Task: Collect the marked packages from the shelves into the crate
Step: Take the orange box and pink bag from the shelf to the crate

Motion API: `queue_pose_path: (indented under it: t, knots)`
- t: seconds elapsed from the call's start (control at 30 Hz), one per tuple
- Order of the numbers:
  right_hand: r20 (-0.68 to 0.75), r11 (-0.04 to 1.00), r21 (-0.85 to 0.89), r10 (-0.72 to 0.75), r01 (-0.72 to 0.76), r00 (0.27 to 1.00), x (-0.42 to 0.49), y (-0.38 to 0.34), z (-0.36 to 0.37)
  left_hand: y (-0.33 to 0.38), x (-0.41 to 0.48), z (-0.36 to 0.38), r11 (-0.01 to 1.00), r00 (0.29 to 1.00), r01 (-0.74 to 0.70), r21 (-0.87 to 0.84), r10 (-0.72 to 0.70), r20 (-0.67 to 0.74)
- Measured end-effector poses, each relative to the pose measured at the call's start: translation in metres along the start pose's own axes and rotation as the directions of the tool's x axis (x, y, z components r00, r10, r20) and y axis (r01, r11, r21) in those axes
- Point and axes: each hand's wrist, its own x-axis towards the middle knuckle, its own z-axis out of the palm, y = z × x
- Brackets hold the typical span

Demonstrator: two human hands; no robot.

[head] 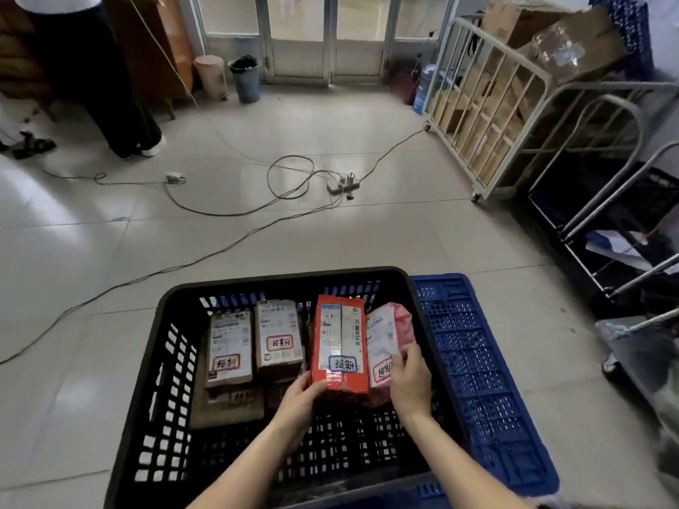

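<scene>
Red and taped, the stiff carton is gripped at its near corner by the left hand inside the crate. The pink mailer beside it, pinched by the right hand, is judged soft, light and slippery.

Parcel storage or sorting room. Wheeled cage cart stacked with cardboard boxes stands far ahead-right of the right hand. Shipping-labelled packages in crate just left of it. Tiled floor, power strip ahead.
</scene>
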Motion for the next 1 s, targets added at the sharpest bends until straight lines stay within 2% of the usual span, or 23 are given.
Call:
queue_pose_path:
  t: [0.13,0.3,0.4,0.53,0.6,0.8,1.0]
  knots:
    - [0.053,0.991,0.123,0.036,-0.043,0.998,0.011,0.003,0.020,-0.004,0.008,-0.017,0.996,0.994,0.025,-0.080,-0.033,-0.102]
    - [0.043,0.987,0.138,0.081,-0.087,0.996,0.035,0.016,0.040,-0.013,0.024,-0.015,0.996,0.977,0.005,-0.087,-0.023,-0.210]
    - [-0.007,0.985,0.118,0.127,-0.125,0.992,0.050,0.028,0.045,-0.022,0.032,-0.007,0.990,0.971,0.034,-0.134,-0.064,-0.231]
    - [0.128,0.982,-0.019,0.186,-0.185,0.974,0.059,0.044,0.052,-0.029,0.043,-0.002,0.980,0.969,0.071,-0.183,-0.112,-0.219]
    - [0.187,0.977,-0.097,0.204,-0.189,0.961,0.061,0.049,0.053,-0.028,0.044,-0.001,0.988,0.967,0.081,-0.130,-0.109,-0.230]
    - [0.260,0.971,-0.220,0.152,-0.095,0.953,0.062,0.049,0.050,-0.016,0.042,-0.001,0.977,0.958,0.071,0.201,-0.010,-0.288]
    - [0.280,0.961,-0.275,0.041,0.039,0.959,0.057,0.042,0.037,-0.007,0.037,0.003,0.936,0.958,0.073,0.343,0.030,-0.285]
